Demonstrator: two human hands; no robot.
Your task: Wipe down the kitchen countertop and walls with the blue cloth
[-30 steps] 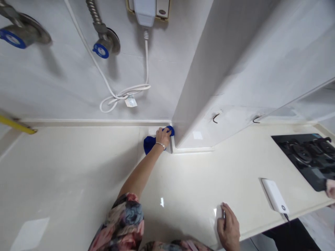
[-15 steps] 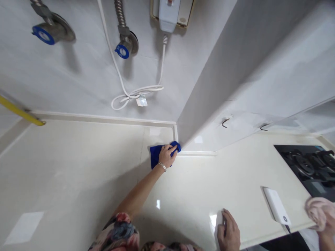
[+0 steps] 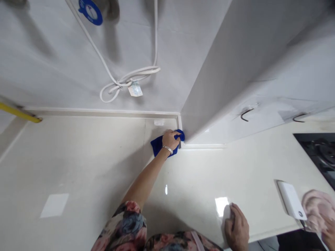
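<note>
My left hand (image 3: 171,140), with a silver bracelet on its wrist, presses a blue cloth (image 3: 157,144) onto the pale countertop. Its fingers are closed on the bunched part of the cloth, against the low raised edging where the wall corner juts out. Part of the cloth lies spread under the hand and wrist. Near the counter's front edge, my right hand (image 3: 237,226) rests on the surface with its fingers extended and slightly bent. Nothing shows in it, though its underside is hidden.
A looped white cord (image 3: 131,78) hangs on the wall below a blue-marked valve (image 3: 91,12). Metal hooks (image 3: 246,114) stick out at the right. A white device (image 3: 291,199) lies near the hob (image 3: 320,153). Another person's hand (image 3: 328,232) holds a pink cloth (image 3: 318,207). A yellow pipe (image 3: 21,113) is at left.
The view has shifted closer to the corner. My left hand and the blue cloth sit slightly further into it. The other person's pink cloth has come nearer the white device.
</note>
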